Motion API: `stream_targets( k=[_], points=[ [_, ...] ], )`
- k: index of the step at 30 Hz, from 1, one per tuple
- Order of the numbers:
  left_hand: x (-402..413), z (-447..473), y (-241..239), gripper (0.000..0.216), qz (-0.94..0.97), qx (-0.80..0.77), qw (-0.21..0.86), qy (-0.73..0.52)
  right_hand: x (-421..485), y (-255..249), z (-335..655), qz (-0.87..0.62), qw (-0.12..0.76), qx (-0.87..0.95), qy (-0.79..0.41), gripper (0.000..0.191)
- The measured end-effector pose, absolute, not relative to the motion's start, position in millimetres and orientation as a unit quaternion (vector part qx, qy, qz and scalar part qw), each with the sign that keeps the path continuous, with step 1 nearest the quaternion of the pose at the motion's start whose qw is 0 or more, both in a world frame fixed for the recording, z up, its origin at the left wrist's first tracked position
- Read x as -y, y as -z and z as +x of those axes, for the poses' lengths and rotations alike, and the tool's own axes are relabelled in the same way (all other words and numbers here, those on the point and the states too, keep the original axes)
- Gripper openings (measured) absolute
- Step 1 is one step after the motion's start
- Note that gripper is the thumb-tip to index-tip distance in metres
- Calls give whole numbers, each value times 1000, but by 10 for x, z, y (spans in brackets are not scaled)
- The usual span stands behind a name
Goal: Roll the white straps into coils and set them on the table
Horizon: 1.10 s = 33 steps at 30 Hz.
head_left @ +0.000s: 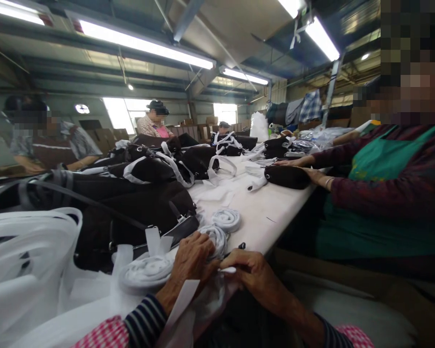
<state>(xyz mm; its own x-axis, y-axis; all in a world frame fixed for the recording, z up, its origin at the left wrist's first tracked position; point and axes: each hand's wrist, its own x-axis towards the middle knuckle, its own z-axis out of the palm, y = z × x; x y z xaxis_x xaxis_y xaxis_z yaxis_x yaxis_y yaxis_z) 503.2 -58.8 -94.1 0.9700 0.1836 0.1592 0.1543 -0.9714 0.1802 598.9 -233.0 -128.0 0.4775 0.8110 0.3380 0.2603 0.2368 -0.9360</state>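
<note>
At the table's near edge, my left hand (pixel 194 253) is closed, its fingers curled against a rolled strap in white wrapping (pixel 217 237). Beside it, my right hand (pixel 253 270) pinches the end of a white strip (pixel 227 270), with thumb and finger pressed together. A small dark clasp (pixel 242 246) shows just behind the right knuckles. One more white roll (pixel 226 219) lies flat behind the hands, and a larger white coil (pixel 147 273) sits left of my left wrist. My fingertips partly hide where the strip meets the roll.
Large loops of white strip material (pixel 32 256) fill the near left. Dark brown bags (pixel 137 208) with wrapped straps are heaped along the white table (pixel 253 212). On the right, a co-worker in a green apron (pixel 380 159) handles a dark bag (pixel 288 177). Other people work farther back.
</note>
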Motion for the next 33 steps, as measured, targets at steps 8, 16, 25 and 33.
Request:
stream_targets(
  k=[8, 16, 25, 33],
  points=[
    [598, 5018, 971, 13, 990, -73, 75, -96, 1971, 1298, 5975, -579, 693, 384, -191, 36],
    [548, 4917, 882, 35, 925, -111, 331, -152, 1842, 1321, 6006, -583, 708, 308, -254, 47],
    [346, 5036, 995, 17, 874, -151, 411, -211, 1765, 1226, 6071, -623, 652, 341, -266, 45],
    [141, 5181, 1134, 25, 775, -188, 557, -231, 1653, 1071, 6136, -665, 592, 357, -283, 20]
  ],
)
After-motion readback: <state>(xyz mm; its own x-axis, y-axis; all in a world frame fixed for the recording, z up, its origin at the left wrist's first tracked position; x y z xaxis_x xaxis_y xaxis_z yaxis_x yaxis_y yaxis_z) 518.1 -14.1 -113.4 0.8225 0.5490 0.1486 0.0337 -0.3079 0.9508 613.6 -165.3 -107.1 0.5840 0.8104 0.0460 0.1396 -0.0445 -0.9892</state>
